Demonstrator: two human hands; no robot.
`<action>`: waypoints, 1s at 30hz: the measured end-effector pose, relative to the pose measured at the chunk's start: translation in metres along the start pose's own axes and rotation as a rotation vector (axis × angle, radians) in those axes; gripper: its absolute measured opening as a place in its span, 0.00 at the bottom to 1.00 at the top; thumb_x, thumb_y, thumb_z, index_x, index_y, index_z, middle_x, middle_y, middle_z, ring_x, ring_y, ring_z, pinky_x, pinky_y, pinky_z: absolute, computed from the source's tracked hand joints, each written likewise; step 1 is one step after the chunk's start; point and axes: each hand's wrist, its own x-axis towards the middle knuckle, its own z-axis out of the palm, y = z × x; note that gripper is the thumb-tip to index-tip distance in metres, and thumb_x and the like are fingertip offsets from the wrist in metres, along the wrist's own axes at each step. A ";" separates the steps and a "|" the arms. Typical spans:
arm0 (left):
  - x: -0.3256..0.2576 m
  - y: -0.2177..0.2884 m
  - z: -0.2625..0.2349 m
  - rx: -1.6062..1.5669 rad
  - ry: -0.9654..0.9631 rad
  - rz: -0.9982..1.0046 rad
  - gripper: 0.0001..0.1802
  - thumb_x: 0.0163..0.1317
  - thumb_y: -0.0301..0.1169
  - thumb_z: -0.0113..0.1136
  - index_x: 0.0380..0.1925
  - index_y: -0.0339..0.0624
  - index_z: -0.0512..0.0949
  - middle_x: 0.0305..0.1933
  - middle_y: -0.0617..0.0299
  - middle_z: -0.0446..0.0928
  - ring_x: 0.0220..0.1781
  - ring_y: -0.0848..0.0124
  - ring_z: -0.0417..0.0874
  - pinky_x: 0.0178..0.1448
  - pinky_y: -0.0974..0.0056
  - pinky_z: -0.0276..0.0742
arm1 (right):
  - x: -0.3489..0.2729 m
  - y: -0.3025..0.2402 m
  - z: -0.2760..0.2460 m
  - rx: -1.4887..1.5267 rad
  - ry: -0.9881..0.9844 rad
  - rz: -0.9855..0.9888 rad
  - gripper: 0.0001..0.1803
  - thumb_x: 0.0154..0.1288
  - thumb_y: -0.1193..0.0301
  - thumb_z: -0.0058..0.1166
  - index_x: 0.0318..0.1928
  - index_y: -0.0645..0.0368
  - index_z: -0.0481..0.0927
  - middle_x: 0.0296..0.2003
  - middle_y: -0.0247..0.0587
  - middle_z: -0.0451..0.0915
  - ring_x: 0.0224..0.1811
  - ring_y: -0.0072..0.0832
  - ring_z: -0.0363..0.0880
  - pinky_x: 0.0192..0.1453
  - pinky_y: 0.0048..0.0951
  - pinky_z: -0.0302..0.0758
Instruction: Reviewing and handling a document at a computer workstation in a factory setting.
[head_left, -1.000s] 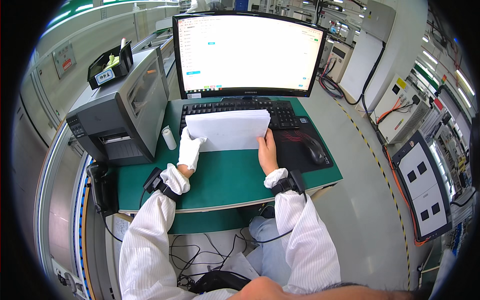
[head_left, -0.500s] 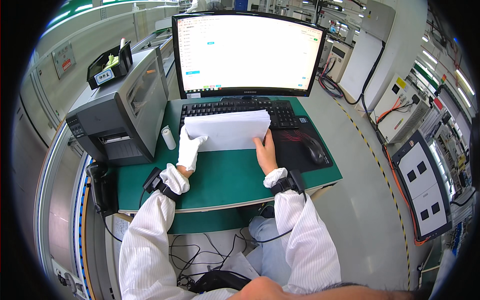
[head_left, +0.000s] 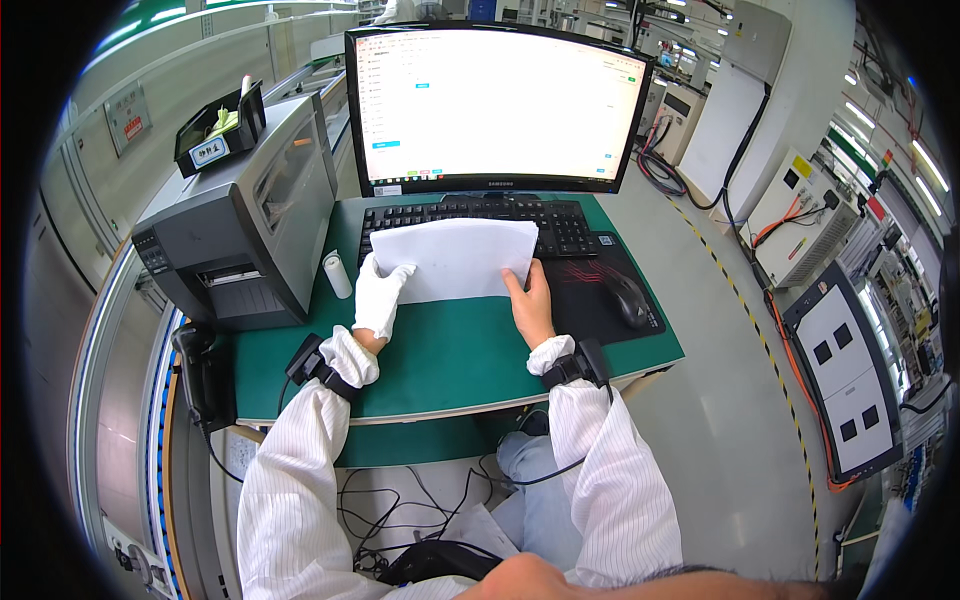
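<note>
— Head view: how are the hands set?
— Both forearms reach forward over the green mat [head_left: 450,350]. The gloved left hand [head_left: 378,295] pinches the left edge of the paper [head_left: 455,258]; the bare right hand [head_left: 530,305] grips its lower right corner, thumb on top.
— Any change since a second ago?
— Hardly; the sheets sit a touch lower and flatter, I think.
— Where's the paper?
— Between the two hands, its far edge overlapping the keyboard [head_left: 470,218], with the mouse [head_left: 628,298] to the right.
</note>
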 end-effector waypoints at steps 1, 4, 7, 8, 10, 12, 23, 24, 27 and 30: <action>0.000 -0.001 0.000 -0.002 0.001 0.003 0.22 0.62 0.25 0.67 0.55 0.34 0.75 0.49 0.57 0.82 0.50 0.68 0.81 0.59 0.64 0.76 | 0.000 0.000 0.000 0.001 0.002 -0.001 0.17 0.74 0.64 0.57 0.52 0.64 0.74 0.45 0.49 0.83 0.48 0.37 0.82 0.56 0.36 0.75; 0.001 -0.003 0.000 0.006 -0.002 -0.005 0.22 0.62 0.26 0.68 0.55 0.35 0.75 0.49 0.57 0.82 0.50 0.68 0.81 0.59 0.64 0.76 | 0.000 0.001 0.001 -0.009 0.010 -0.006 0.17 0.74 0.64 0.58 0.52 0.64 0.74 0.45 0.50 0.84 0.49 0.37 0.82 0.55 0.37 0.75; 0.001 -0.005 0.001 0.032 -0.012 -0.012 0.22 0.61 0.26 0.69 0.55 0.35 0.75 0.49 0.57 0.82 0.49 0.68 0.81 0.58 0.64 0.76 | 0.001 0.003 0.001 -0.004 0.006 0.006 0.17 0.74 0.64 0.58 0.52 0.64 0.74 0.45 0.50 0.84 0.49 0.36 0.82 0.56 0.36 0.75; 0.002 -0.005 0.001 0.036 -0.016 -0.022 0.22 0.61 0.26 0.69 0.55 0.35 0.75 0.49 0.57 0.82 0.49 0.68 0.81 0.58 0.64 0.76 | 0.001 0.003 0.000 -0.001 0.011 -0.010 0.17 0.74 0.64 0.58 0.52 0.64 0.75 0.45 0.49 0.84 0.49 0.35 0.83 0.56 0.35 0.75; 0.002 -0.006 0.001 0.040 -0.017 -0.036 0.22 0.62 0.26 0.69 0.55 0.35 0.75 0.49 0.57 0.82 0.49 0.68 0.81 0.58 0.64 0.76 | 0.001 0.002 0.001 0.012 0.017 -0.036 0.16 0.73 0.66 0.59 0.53 0.64 0.75 0.45 0.48 0.84 0.49 0.32 0.83 0.55 0.33 0.75; 0.000 -0.005 0.000 0.032 -0.010 -0.036 0.22 0.62 0.26 0.69 0.55 0.35 0.75 0.49 0.57 0.82 0.49 0.68 0.82 0.58 0.64 0.76 | -0.001 -0.003 0.002 0.041 0.017 -0.055 0.16 0.73 0.67 0.59 0.53 0.64 0.75 0.45 0.47 0.85 0.48 0.29 0.83 0.55 0.31 0.76; 0.002 -0.006 0.001 0.009 -0.023 0.029 0.26 0.61 0.25 0.69 0.58 0.35 0.72 0.51 0.56 0.81 0.52 0.68 0.81 0.60 0.63 0.76 | 0.000 -0.013 0.000 0.066 0.016 -0.081 0.22 0.73 0.67 0.61 0.61 0.65 0.72 0.52 0.48 0.82 0.56 0.32 0.80 0.62 0.33 0.74; 0.002 -0.008 -0.001 0.019 -0.020 0.033 0.27 0.61 0.25 0.70 0.58 0.35 0.72 0.52 0.56 0.80 0.53 0.67 0.81 0.60 0.63 0.75 | -0.002 -0.015 0.002 0.055 0.015 -0.076 0.24 0.73 0.66 0.61 0.62 0.65 0.71 0.54 0.49 0.81 0.57 0.33 0.79 0.63 0.34 0.73; 0.003 -0.010 -0.005 0.022 -0.020 0.040 0.29 0.60 0.26 0.70 0.60 0.34 0.71 0.53 0.56 0.80 0.55 0.67 0.80 0.62 0.62 0.74 | -0.003 -0.020 0.004 0.066 -0.006 -0.049 0.30 0.72 0.62 0.63 0.65 0.65 0.68 0.58 0.51 0.78 0.61 0.35 0.77 0.66 0.35 0.71; 0.001 -0.004 -0.002 -0.009 -0.029 0.021 0.29 0.60 0.28 0.72 0.60 0.34 0.71 0.53 0.56 0.79 0.55 0.67 0.79 0.62 0.62 0.74 | -0.001 -0.018 0.002 0.080 -0.002 -0.024 0.32 0.70 0.60 0.65 0.65 0.66 0.68 0.58 0.52 0.78 0.61 0.36 0.77 0.66 0.36 0.71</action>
